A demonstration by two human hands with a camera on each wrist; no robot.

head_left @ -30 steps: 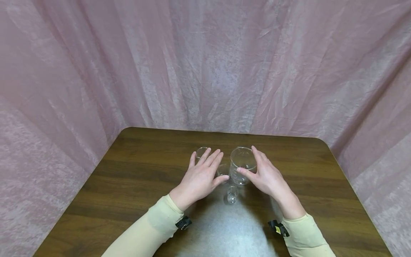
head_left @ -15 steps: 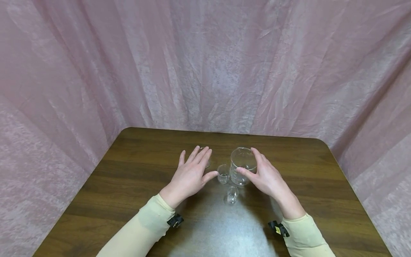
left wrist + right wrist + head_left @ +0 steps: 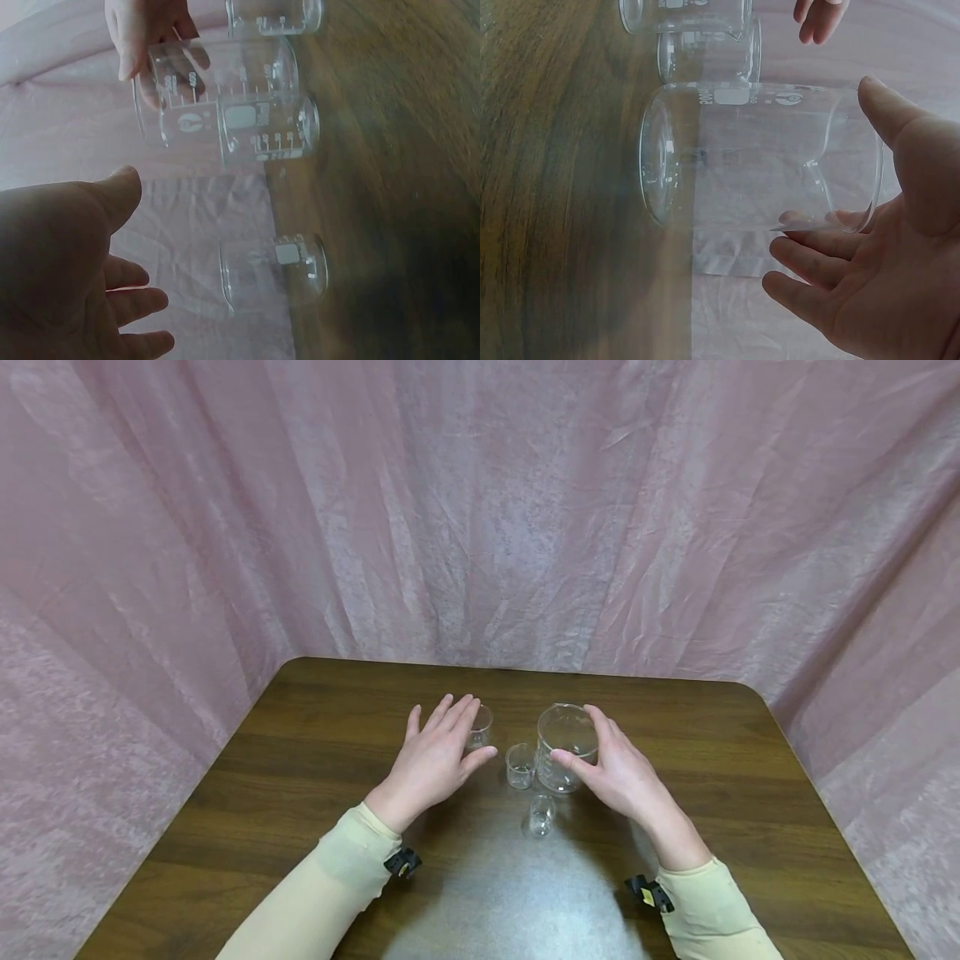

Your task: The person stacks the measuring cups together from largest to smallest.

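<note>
My right hand (image 3: pixel 618 768) is around the rim of the large clear glass beaker (image 3: pixel 557 779), thumb on the near side and fingers behind. In the right wrist view its fingertips show through the glass of the large beaker (image 3: pixel 735 165), which stands upright. My left hand (image 3: pixel 427 764) is raised with straight, spread fingers, holding nothing. Just right of those fingers stands a medium beaker (image 3: pixel 483 720), partly covered by them in the head view; the left wrist view has this medium beaker (image 3: pixel 274 274) apart from the hand.
A small beaker (image 3: pixel 521 768) stands close to the large one's left side, and the smallest beaker (image 3: pixel 541 817) is in front, nearer the body. All are on a brown wooden table (image 3: pixel 300 718). Pink curtains (image 3: pixel 480 527) hang behind the table's far edge.
My left hand has moved left and slightly farther from the body, uncovering the small beaker and then part of the medium one. The right hand and the large beaker stay nearly still.
</note>
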